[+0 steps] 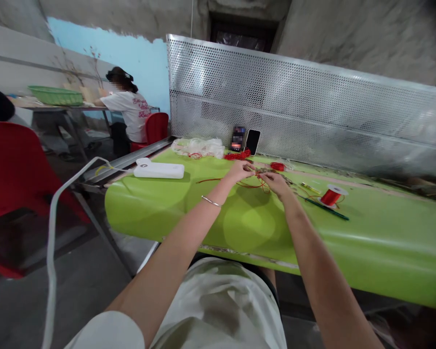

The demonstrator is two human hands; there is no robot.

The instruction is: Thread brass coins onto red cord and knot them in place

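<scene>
My left hand [241, 170] and my right hand [275, 182] almost meet above the green-covered table, fingertips pinched together. Between them runs a thin red cord [250, 186]; one tail stretches out to the left and small loops hang under the fingers. What exactly sits at the fingertips is too small to make out. Just behind the hands lies a cluster of small bronze-coloured pieces [264, 170], partly hidden by the fingers. To the right of my right hand stand a spool of red thread [330, 196] and a dark green pen-like stick [327, 209].
A white power bank [159, 170] with a cable lies at left. Behind are a clear plastic bag [199, 147], red cord bundles [240, 154] and two phones [253, 141] against a perforated metal panel [294, 102]. Another person [129, 109] sits at a far table.
</scene>
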